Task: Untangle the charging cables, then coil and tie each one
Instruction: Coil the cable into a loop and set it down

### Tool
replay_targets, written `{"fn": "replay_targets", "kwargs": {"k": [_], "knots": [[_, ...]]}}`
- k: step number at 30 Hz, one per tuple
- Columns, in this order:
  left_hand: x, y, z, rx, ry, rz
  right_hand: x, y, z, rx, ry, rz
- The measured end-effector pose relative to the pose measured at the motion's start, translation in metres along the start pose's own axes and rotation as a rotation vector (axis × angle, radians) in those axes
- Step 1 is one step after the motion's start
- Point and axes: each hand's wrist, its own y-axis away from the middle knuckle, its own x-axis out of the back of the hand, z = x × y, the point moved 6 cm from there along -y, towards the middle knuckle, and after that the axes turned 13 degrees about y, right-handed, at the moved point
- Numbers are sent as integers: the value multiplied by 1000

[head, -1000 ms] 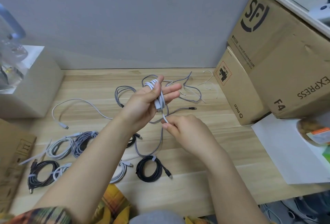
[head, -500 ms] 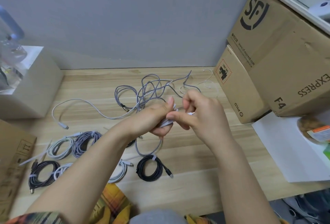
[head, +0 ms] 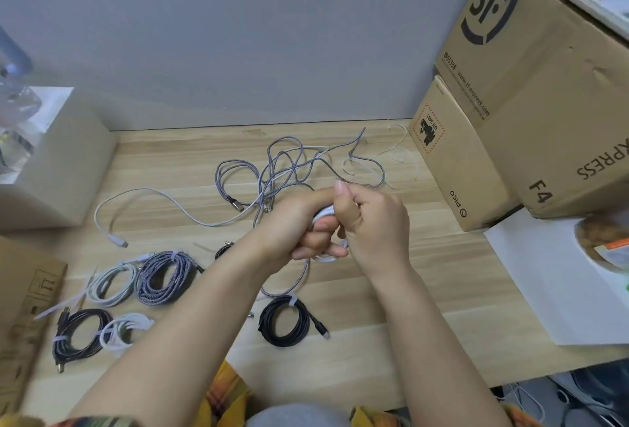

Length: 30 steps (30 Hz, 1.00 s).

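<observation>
Left hand (head: 299, 222): fingers curled round a coiled white cable (head: 325, 214) above the worktop (head: 374, 307)
Right hand (head: 371, 222): closed grip on the same coil, touching the left hand
Tangle: grey braided cables (head: 282, 168) loose near the wall
Tied coils: black coil (head: 286, 321) near the front edge; white, grey and black coils at left
Right side: stacked cardboard boxes (head: 531, 86)

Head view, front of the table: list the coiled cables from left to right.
Black coiled cable with white tie → white coiled cable → black coiled cable with a plug sticking out, right of the left forearm; the back-row coils are left out.
</observation>
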Motion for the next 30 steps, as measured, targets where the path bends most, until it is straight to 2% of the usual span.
{"fn": "replay_targets", "kwargs": {"k": [3, 6, 8, 12, 14, 17, 19, 22, 23, 28, 30], "knots": [[4, -10, -1, -56, 16, 200, -1, -4, 4, -15, 126, 33], [15, -23, -2, -183, -34, 357, -6, -9, 5, -13, 255, 69], [20, -31, -6, -216, -13, 342, -8, -13, 13, -55, 261, 68], [9, -48, -25, -99, 202, -36, -15, -27, 48, -183, -32, -10], [8, -55, -28, -80, 183, -99, -23, -34, 59, -186, -103, -56], [8, -61, -26, -136, 54, -91, -35, -41, 66, -157, -212, -116], [9, -69, -24, -161, -1, -30, -44, -51, 72, -134, -284, -208], [19, -85, -28, -154, 26, 97, -60, -78, 89, -140, -312, -400], [22, -87, -29, -151, 43, 123, -63, -88, 98, -158, -324, -416], [38, -105, -37, -117, 77, 218, -73, -164, 168, -365, -188, -243], [40, -105, -38, -110, 77, 244, -81, -182, 192, -392, -73, -246]]}}
